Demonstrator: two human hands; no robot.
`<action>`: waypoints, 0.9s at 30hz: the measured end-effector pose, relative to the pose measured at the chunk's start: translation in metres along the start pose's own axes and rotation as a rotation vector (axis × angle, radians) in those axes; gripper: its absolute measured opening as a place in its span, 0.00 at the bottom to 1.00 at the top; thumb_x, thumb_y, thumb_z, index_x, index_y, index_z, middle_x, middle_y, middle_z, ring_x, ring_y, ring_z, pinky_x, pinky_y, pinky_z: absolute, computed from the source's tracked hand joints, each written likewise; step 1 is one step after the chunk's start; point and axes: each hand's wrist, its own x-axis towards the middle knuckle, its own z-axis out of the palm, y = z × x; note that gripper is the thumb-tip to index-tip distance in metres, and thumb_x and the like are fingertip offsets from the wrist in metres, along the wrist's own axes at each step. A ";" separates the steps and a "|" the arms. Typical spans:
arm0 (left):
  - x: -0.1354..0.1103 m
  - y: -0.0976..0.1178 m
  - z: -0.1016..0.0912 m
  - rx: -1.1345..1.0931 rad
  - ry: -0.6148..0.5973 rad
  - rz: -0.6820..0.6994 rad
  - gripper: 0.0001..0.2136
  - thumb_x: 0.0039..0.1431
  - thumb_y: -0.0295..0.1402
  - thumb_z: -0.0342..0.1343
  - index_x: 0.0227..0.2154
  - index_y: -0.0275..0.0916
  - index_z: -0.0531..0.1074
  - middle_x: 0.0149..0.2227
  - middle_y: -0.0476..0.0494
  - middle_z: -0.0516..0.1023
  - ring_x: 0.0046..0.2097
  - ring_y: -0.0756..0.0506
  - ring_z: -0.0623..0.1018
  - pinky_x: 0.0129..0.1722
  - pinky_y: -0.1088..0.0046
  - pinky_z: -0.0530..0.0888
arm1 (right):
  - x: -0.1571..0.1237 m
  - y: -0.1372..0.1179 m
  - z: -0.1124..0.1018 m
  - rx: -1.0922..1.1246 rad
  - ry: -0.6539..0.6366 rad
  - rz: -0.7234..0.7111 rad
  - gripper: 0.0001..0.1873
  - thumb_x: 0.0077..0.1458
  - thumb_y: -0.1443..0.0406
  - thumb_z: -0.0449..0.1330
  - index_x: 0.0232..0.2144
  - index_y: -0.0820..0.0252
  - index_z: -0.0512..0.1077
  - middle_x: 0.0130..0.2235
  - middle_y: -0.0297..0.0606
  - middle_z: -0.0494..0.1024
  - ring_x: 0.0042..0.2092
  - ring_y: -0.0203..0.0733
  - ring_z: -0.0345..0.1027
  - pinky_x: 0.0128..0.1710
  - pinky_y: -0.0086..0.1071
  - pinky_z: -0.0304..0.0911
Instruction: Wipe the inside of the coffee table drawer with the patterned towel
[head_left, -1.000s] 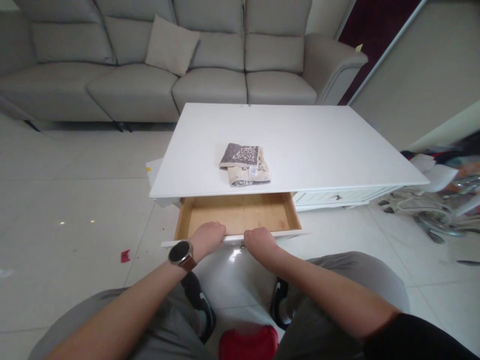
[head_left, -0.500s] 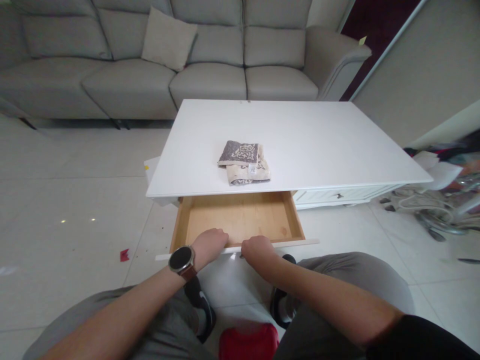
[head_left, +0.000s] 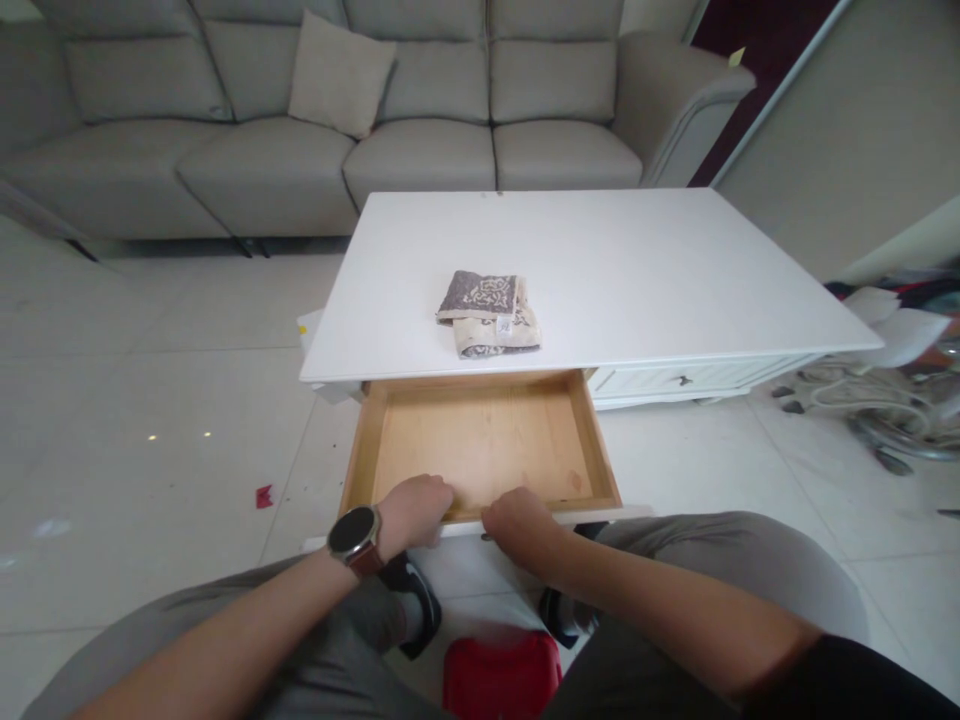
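A wooden drawer [head_left: 480, 430] with a white front stands pulled out from the white coffee table [head_left: 637, 270]; its inside is bare wood. My left hand [head_left: 415, 510] is closed over the top edge of the drawer front, left of the middle. Close beside it, my right hand [head_left: 521, 525] grips the same front edge, with a bit of dark metal showing under the fingers. The fingertips of both hands are hidden behind the front. On the tabletop behind the drawer lies a folded grey and beige patterned towel [head_left: 491, 315] with a small white label.
Beyond the table is a grey sofa [head_left: 420, 155] with a cushion [head_left: 341, 75]. A second, closed drawer [head_left: 667, 382] sits to the right. Between my feet is a red plastic object [head_left: 501, 675]. Cables and clutter [head_left: 874, 410] lie at the right; a red scrap [head_left: 263, 497] is on the floor.
The drawer has come further out toward me, with both hands moving back along with it. More of its wooden bottom shows. The view has shifted slightly.
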 end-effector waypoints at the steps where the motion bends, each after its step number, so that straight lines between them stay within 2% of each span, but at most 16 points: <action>1: -0.001 -0.004 -0.001 -0.018 -0.005 0.003 0.07 0.46 0.31 0.67 0.30 0.37 0.83 0.37 0.31 0.84 0.42 0.34 0.83 0.43 0.63 0.77 | -0.001 -0.001 0.002 0.008 0.009 0.009 0.11 0.66 0.73 0.57 0.43 0.68 0.80 0.42 0.54 0.83 0.45 0.54 0.80 0.41 0.41 0.73; 2: -0.001 -0.009 -0.002 -0.044 -0.014 0.017 0.07 0.48 0.35 0.67 0.28 0.37 0.82 0.34 0.34 0.84 0.39 0.36 0.82 0.40 0.64 0.76 | -0.001 -0.002 0.004 0.015 0.020 0.020 0.11 0.67 0.72 0.57 0.44 0.68 0.80 0.42 0.54 0.83 0.45 0.53 0.80 0.40 0.41 0.73; 4: 0.002 -0.024 -0.001 -0.167 -0.015 0.068 0.13 0.54 0.43 0.63 0.24 0.38 0.80 0.28 0.39 0.82 0.34 0.40 0.80 0.37 0.67 0.74 | -0.005 -0.003 0.004 0.033 0.028 0.042 0.11 0.68 0.70 0.56 0.44 0.68 0.79 0.42 0.54 0.83 0.45 0.53 0.80 0.41 0.41 0.73; 6: 0.007 -0.042 0.004 -0.352 0.065 0.111 0.17 0.61 0.45 0.56 0.25 0.38 0.80 0.28 0.43 0.81 0.33 0.43 0.80 0.37 0.69 0.73 | -0.010 -0.006 0.002 0.053 0.025 0.055 0.12 0.69 0.70 0.55 0.45 0.67 0.79 0.43 0.54 0.83 0.46 0.52 0.80 0.43 0.41 0.73; 8: 0.016 -0.058 0.009 -0.524 0.246 0.107 0.16 0.64 0.42 0.52 0.33 0.38 0.80 0.34 0.43 0.84 0.38 0.44 0.81 0.42 0.70 0.75 | -0.014 -0.010 -0.002 0.057 0.014 0.064 0.14 0.68 0.73 0.54 0.47 0.68 0.79 0.44 0.54 0.83 0.48 0.51 0.80 0.45 0.41 0.73; 10: 0.029 -0.066 0.005 -0.632 0.486 0.068 0.14 0.63 0.39 0.52 0.42 0.38 0.78 0.42 0.41 0.84 0.44 0.43 0.82 0.48 0.67 0.77 | -0.017 -0.014 -0.005 0.038 0.008 0.054 0.15 0.66 0.74 0.54 0.49 0.68 0.78 0.46 0.54 0.82 0.49 0.51 0.79 0.45 0.41 0.72; 12: 0.047 -0.063 -0.013 -0.621 0.734 0.044 0.15 0.61 0.36 0.55 0.49 0.38 0.75 0.49 0.40 0.82 0.51 0.42 0.81 0.56 0.63 0.76 | -0.017 -0.019 -0.008 0.016 0.003 0.030 0.15 0.65 0.74 0.55 0.50 0.68 0.78 0.48 0.55 0.82 0.49 0.52 0.79 0.45 0.41 0.72; 14: 0.068 -0.054 -0.045 -0.487 0.945 0.047 0.20 0.58 0.33 0.58 0.54 0.38 0.72 0.55 0.38 0.78 0.58 0.40 0.77 0.63 0.58 0.72 | -0.014 -0.024 -0.010 0.005 0.002 0.014 0.14 0.66 0.73 0.56 0.48 0.66 0.78 0.49 0.55 0.81 0.49 0.52 0.79 0.45 0.41 0.73; 15: 0.080 -0.048 -0.065 -0.406 1.005 0.047 0.23 0.58 0.32 0.58 0.57 0.38 0.69 0.58 0.36 0.75 0.62 0.39 0.73 0.65 0.57 0.69 | -0.013 -0.027 -0.010 0.000 0.000 0.011 0.13 0.66 0.73 0.56 0.47 0.66 0.79 0.49 0.56 0.81 0.49 0.52 0.79 0.44 0.41 0.73; 16: 0.093 -0.042 -0.086 -0.326 1.027 0.031 0.27 0.57 0.32 0.60 0.60 0.37 0.67 0.61 0.34 0.72 0.65 0.38 0.70 0.67 0.56 0.67 | -0.012 -0.029 -0.011 -0.005 -0.002 0.007 0.12 0.65 0.72 0.57 0.46 0.66 0.79 0.49 0.56 0.81 0.49 0.52 0.79 0.44 0.41 0.73; 18: 0.118 -0.035 -0.125 -0.170 0.983 -0.039 0.38 0.52 0.36 0.67 0.66 0.34 0.62 0.69 0.28 0.62 0.72 0.32 0.59 0.72 0.51 0.59 | -0.011 -0.032 -0.013 -0.012 -0.005 -0.018 0.11 0.63 0.72 0.60 0.46 0.66 0.79 0.50 0.56 0.81 0.49 0.54 0.79 0.44 0.42 0.73; 19: 0.129 -0.034 -0.142 -0.111 0.932 -0.081 0.47 0.48 0.40 0.72 0.69 0.34 0.58 0.73 0.26 0.55 0.74 0.28 0.52 0.73 0.46 0.53 | -0.011 -0.033 -0.014 -0.009 -0.003 -0.035 0.12 0.63 0.72 0.61 0.47 0.66 0.79 0.50 0.56 0.81 0.50 0.54 0.79 0.44 0.42 0.73; 21: 0.148 -0.036 -0.165 -0.051 0.780 -0.147 0.60 0.39 0.49 0.76 0.72 0.34 0.51 0.74 0.23 0.50 0.75 0.23 0.48 0.73 0.40 0.48 | -0.011 -0.034 -0.017 0.009 0.001 -0.056 0.12 0.63 0.71 0.61 0.48 0.66 0.79 0.51 0.56 0.81 0.50 0.55 0.78 0.44 0.43 0.73; 24: 0.161 -0.045 -0.174 -0.025 0.619 -0.204 0.68 0.35 0.58 0.74 0.74 0.30 0.46 0.71 0.19 0.57 0.71 0.22 0.57 0.70 0.47 0.55 | -0.013 -0.031 -0.018 0.041 0.007 -0.054 0.13 0.65 0.70 0.58 0.48 0.66 0.79 0.52 0.56 0.80 0.51 0.54 0.78 0.46 0.43 0.73; 27: 0.155 -0.045 -0.164 0.054 0.627 -0.221 0.67 0.38 0.62 0.70 0.74 0.27 0.47 0.66 0.19 0.63 0.66 0.23 0.64 0.66 0.54 0.62 | -0.013 -0.028 -0.016 0.057 0.011 -0.045 0.14 0.66 0.70 0.57 0.50 0.68 0.78 0.52 0.57 0.80 0.52 0.54 0.78 0.47 0.43 0.73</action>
